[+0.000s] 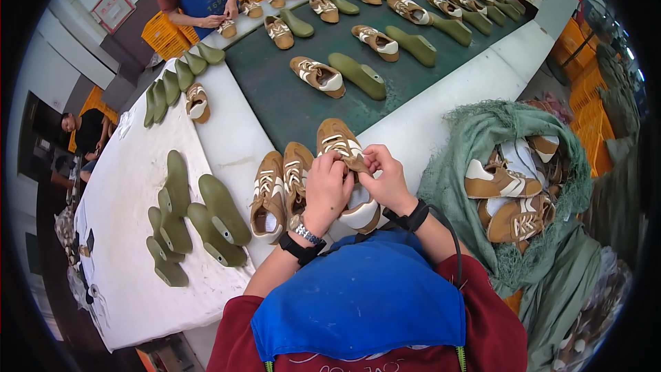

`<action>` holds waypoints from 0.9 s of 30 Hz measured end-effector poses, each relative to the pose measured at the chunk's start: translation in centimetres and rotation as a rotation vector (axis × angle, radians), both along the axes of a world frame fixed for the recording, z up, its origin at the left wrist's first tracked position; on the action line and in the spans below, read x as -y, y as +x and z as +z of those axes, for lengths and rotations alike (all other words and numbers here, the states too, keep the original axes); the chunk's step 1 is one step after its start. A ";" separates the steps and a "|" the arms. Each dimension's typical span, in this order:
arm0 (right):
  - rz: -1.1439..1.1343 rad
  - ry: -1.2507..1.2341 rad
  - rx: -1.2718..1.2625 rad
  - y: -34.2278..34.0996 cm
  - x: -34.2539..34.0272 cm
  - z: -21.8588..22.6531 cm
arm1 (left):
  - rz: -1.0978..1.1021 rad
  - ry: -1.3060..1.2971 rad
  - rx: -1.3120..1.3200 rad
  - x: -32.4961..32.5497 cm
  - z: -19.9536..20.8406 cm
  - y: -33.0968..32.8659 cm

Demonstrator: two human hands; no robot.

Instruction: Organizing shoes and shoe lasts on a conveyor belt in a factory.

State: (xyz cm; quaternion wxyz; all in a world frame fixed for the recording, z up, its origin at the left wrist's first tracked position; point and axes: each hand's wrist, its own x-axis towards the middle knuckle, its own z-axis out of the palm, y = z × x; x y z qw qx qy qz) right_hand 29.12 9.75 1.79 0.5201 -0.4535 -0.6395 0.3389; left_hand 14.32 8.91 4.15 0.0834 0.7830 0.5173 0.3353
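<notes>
1. Head view: the shoe (335, 133) being worked is at the table's near edge, toe toward the green mat (272, 101), heel against or just above the apron (358, 296); which, I cannot tell.
2. The left hand (326, 189) has its fingers curled in at the lacing; what they grip is hidden.
3. The right hand (387, 178) pinches thumb to forefinger at the shoe's throat, apparently on lace or tongue.
4. The step in hand seems to be adjusting the laces. The next move probably calls for both hands keeping their hold while lace or tongue is drawn evenly.
5. Edges: two shoes (267, 189) (296, 171) stand close by the left hand, limiting travel there. The sack (447, 148) sits right of the right forearm, apart from it.
6. Room: the white strip (413, 117) beyond the right hand offers space forward; the left strip (231, 146) offers more.
</notes>
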 end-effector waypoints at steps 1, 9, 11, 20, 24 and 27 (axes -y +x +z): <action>-0.004 -0.040 -0.033 0.0 0.1 0.1 | -0.024 0.004 0.036 0.0 0.1 0.0; 0.133 -0.244 0.003 0.5 -0.6 -1.0 | -0.234 -0.127 0.241 -0.1 -0.7 -2.5; 0.163 -0.007 0.334 0.3 0.0 1.0 | -0.126 -0.077 0.227 -0.5 -2.0 -3.1; 0.560 0.002 0.756 -0.1 1.3 3.9 | -0.015 -0.061 0.354 -1.3 -2.3 -4.0; 0.598 0.128 0.822 0.0 -0.8 3.0 | 0.003 -0.116 0.284 -1.4 -2.9 -5.7; 0.475 0.145 0.685 -0.2 -4.7 2.2 | 0.076 -0.052 0.196 -0.7 -2.0 -7.2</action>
